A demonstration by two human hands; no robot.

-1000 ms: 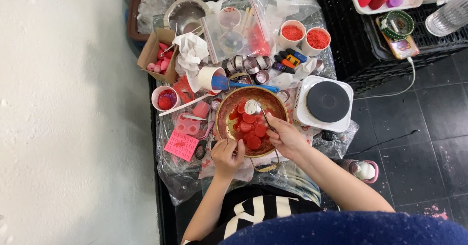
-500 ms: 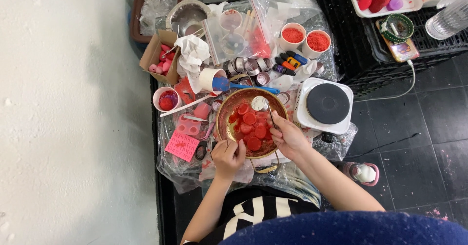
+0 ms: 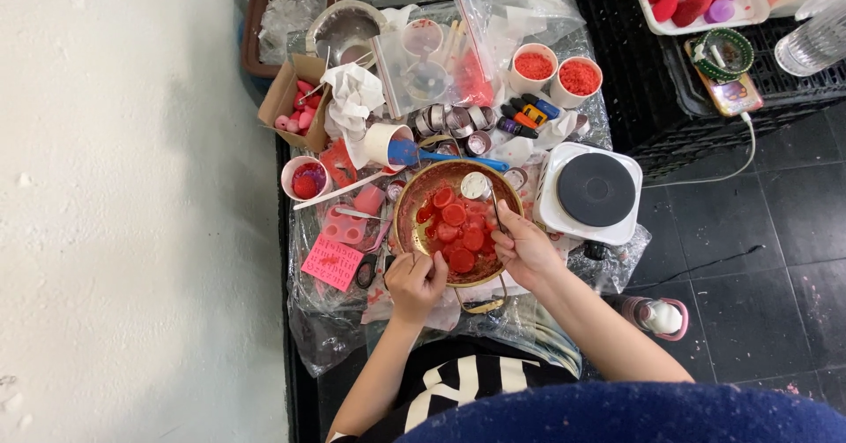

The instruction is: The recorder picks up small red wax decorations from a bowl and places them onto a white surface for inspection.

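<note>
The right hand (image 3: 526, 251) pinches thin tongs (image 3: 496, 212) that grip a small metal cup (image 3: 476, 186) over the far side of the bowl (image 3: 412, 198). The left hand (image 3: 416, 282), fingers curled together, rests on the near rim. Red discs (image 3: 458, 231) fill the bowl; a hotplate (image 3: 596, 191) sits just right.

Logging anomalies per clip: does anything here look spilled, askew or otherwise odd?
Nothing clearly spilled. The table is crowded. A paper cup lies on its side beside the bowl, with a blue tool in its mouth. The right hand holds a thin tool over the red discs.
</note>
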